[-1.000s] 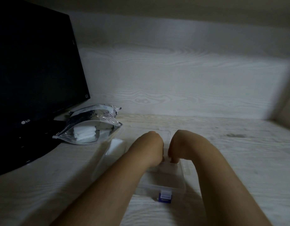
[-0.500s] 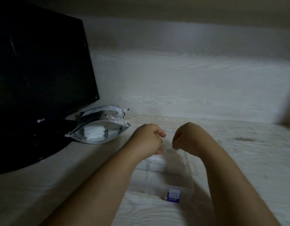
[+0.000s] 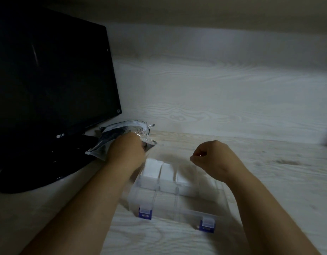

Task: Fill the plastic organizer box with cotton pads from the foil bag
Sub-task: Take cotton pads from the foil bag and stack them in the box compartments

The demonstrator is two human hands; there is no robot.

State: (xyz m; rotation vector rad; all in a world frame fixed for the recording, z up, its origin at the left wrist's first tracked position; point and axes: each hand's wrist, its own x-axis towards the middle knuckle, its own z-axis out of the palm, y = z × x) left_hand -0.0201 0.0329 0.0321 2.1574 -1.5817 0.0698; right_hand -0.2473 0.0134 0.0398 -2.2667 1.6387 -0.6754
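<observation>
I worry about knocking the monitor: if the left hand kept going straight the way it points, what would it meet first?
The foil bag: the left hand overlaps its mouth, fingers hidden. Past it seems to be the back wall, not the monitor, though depth is unclear.

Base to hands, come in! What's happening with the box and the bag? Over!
Left hand at bag, fingers hidden. Right hand curled over box, holding nothing. Pads in three far compartments, near row bare. Nothing in the way.
</observation>
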